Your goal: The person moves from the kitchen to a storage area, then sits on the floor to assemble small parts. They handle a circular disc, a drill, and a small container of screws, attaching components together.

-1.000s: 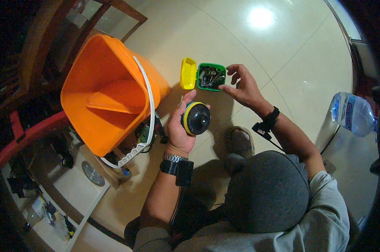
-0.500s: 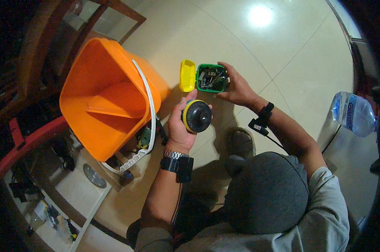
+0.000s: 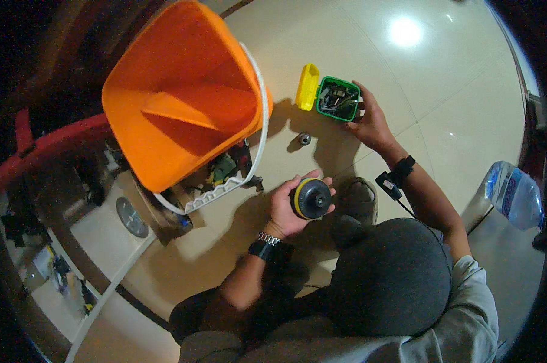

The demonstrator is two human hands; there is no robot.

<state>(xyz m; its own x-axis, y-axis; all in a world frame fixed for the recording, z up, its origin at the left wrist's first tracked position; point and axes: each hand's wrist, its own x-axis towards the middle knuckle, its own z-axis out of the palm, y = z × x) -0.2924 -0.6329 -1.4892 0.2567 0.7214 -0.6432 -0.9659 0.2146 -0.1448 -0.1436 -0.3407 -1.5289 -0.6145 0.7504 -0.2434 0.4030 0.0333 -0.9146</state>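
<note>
Nearest, the left hand (image 3: 288,209) cups a round black-and-yellow disc part (image 3: 311,198), its fingers (image 3: 319,179) curled over the rim and pinching it above the tiled floor (image 3: 443,91). At about one o'clock from it, the right hand (image 3: 370,121) reaches out, its fingers (image 3: 359,97) resting against the side of a small green box (image 3: 339,98) whose yellow lid (image 3: 307,86) stands open at nine o'clock of the box. A little metal piece (image 3: 304,139) lies on the floor between the hands. Farther off, at ten o'clock, an orange bucket (image 3: 183,91) lies tipped on its side, and a clear plastic bottle (image 3: 515,193) lies at three o'clock.
</note>
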